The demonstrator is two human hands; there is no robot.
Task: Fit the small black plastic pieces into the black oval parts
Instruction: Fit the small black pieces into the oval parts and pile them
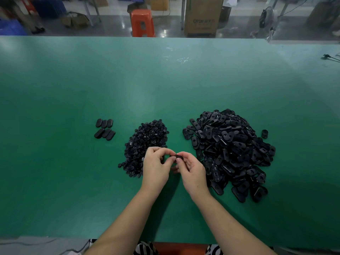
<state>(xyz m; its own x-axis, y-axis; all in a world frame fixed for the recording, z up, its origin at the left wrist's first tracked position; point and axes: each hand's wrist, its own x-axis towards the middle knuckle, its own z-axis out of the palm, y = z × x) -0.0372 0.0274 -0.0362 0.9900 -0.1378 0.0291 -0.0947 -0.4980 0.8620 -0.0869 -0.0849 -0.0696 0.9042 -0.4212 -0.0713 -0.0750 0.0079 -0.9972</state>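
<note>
- both hands meet just above the green bench (73, 107), between the two heaps, so either supply is a short reach away.
- the right hand (191, 168) has its thumb and fingers curled round one black oval part (178, 156), pinching it by the edges; held that way, the face with the opening is probably free for the other hand to work on.
- the left hand (154, 166) has its fingers bent in toward that same part, fingertips touching or nearly touching it. i cannot tell whether a small piece sits under those fingertips; it is hidden if it is there.
- judgement: this looks like the pressing-in step, one hand bracing the part while the other seats the piece.
- the pile of small black pieces (145, 146) lies just beyond and under the left hand, so that hand can pick from it without crossing over.
- the heap of oval parts (230, 153) lies to the right, just beside the right hand, for the same reason. one oval part (264, 133) sits apart at the heap's far right edge.
- six oval parts in two rows (104, 129) lie well to the left, smooth side up and neatly side by side; likely the finished ones, kept clear of the raw stock so they do not get mixed.
- going by six set aside against a large heap, the task is barely begun.
</note>
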